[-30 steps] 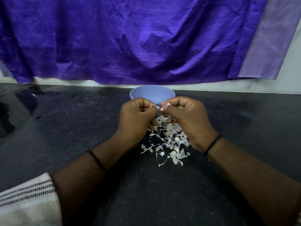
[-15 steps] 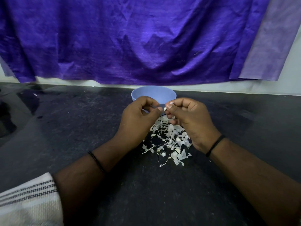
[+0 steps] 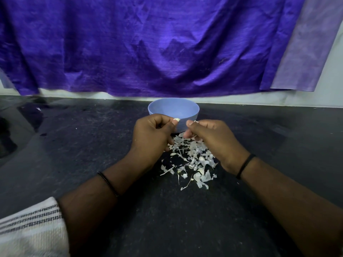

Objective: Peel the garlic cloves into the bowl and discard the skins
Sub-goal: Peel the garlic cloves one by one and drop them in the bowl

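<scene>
The left hand [image 3: 151,137] pinches a small, light, slippery garlic clove [image 3: 176,119] at fingertip; the right hand [image 3: 211,138] apparently pinches papery skin [image 3: 196,121].

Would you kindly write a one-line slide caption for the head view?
Left hand pinches a garlic clove, right hand a skin scrap, above peeled skins before a blue bowl.

Home kitchen, dark stone counter [image 3: 78,164], purple cloth [image 3: 148,43] backdrop
</scene>
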